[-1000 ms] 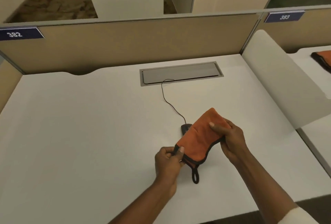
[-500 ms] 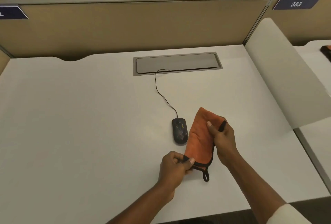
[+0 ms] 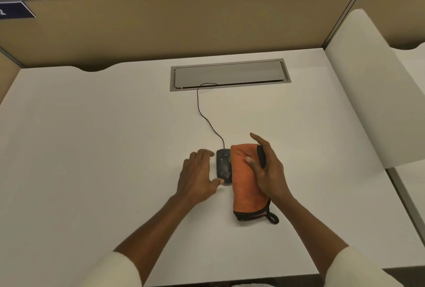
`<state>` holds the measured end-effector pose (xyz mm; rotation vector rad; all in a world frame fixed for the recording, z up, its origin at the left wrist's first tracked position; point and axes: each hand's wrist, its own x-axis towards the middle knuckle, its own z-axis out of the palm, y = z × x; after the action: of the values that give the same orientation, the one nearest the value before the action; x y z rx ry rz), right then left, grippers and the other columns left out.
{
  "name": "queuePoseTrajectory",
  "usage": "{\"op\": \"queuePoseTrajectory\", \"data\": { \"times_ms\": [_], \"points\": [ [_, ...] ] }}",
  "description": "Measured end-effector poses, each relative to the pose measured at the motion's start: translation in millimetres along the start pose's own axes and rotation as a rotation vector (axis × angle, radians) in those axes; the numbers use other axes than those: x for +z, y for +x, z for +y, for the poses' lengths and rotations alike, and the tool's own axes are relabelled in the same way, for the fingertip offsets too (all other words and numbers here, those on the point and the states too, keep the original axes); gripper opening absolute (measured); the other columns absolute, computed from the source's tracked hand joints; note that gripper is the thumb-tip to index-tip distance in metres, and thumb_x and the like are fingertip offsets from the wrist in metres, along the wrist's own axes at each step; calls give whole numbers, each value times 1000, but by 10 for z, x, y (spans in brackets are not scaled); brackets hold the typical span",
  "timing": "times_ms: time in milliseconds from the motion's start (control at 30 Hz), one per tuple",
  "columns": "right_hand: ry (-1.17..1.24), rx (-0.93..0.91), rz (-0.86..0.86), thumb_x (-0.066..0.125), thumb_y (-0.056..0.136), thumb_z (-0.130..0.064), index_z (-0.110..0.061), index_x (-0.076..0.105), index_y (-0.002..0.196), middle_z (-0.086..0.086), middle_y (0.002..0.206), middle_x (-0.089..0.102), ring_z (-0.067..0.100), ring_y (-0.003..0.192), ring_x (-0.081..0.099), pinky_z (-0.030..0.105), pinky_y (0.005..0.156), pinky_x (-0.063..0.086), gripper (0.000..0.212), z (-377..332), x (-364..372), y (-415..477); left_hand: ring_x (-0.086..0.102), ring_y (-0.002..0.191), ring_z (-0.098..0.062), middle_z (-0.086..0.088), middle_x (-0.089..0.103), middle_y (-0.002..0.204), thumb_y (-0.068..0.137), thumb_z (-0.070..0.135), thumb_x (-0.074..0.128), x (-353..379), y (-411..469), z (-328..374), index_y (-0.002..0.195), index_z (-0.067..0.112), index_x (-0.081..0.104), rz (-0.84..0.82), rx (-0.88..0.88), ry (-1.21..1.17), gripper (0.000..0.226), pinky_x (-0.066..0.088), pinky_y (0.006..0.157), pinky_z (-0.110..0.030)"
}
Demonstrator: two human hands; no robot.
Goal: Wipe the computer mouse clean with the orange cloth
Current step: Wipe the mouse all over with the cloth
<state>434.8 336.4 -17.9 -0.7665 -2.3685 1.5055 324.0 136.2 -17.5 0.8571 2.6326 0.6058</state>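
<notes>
Cloth held beside the mouse

Mouse [image 3: 223, 165] lies flat on the white desk [image 3: 92, 149], its cable [image 3: 202, 114] running from its far end to a grey hatch [image 3: 230, 75] set into the desk beyond. Just right of the mouse is the folded orange cloth [image 3: 246, 185], with a black loop at its near end. The right hand [image 3: 268, 169] pinches it, thumb in front and fingers straight behind. Left of the mouse, the left hand [image 3: 199, 175] is spread wide and holds nothing. Its thumb tip is by the mouse's near end; contact is unclear.
</notes>
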Motion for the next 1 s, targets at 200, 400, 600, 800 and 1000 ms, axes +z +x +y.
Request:
{"op": "queuePoseTrajectory", "data": {
  "times_ms": [200, 400, 600, 800, 1000],
  "points": [
    [-94, -41, -40, 63, 104, -30, -52, 43, 153, -1, 139, 49, 10, 124, 54, 25, 105, 47, 57, 61, 12, 24, 44, 132, -20, 4, 48, 147, 66, 59, 85, 52, 262, -25, 144, 26, 39, -133, 135, 25, 97, 37, 109, -37],
    [-101, -53, -88, 61, 105, -14, -37, 59, 144, 2, 141, 48, 15, 127, 58, 38, 114, 50, 46, 94, -38, 22, 48, 131, -21, 4, 51, 146, 66, 62, 86, 87, 303, -7, 145, 26, 40, -168, 154, 25, 99, 38, 112, -40],
    [-124, -85, -129, 73, 94, -23, -44, 52, 147, -2, 143, 42, 11, 124, 60, 32, 109, 53, 61, 78, -18, 19, 52, 125, -20, 4, 55, 140, 69, 60, 83, 109, 346, -8, 142, 24, 45, -145, 188, 29, 89, 38, 108, -39],
    [-265, -121, -247, 84, 77, -34, -49, 42, 149, -9, 146, 36, 14, 122, 60, 32, 101, 57, 85, 87, -14, -30, 54, 121, -21, 3, 58, 135, 67, 59, 84, 127, 352, -17, 138, 23, 49, -123, 197, -41, 87, 40, 105, -39],
    [-430, -176, -286, 79, 89, -34, -35, 42, 155, 0, 153, 36, 27, 118, 65, 29, 95, 56, 76, 48, 55, -39, 56, 122, -22, 3, 59, 136, 70, 64, 79, 167, 349, -8, 140, 26, 49, -119, 143, -75, 85, 40, 106, -38]
  ]
}}
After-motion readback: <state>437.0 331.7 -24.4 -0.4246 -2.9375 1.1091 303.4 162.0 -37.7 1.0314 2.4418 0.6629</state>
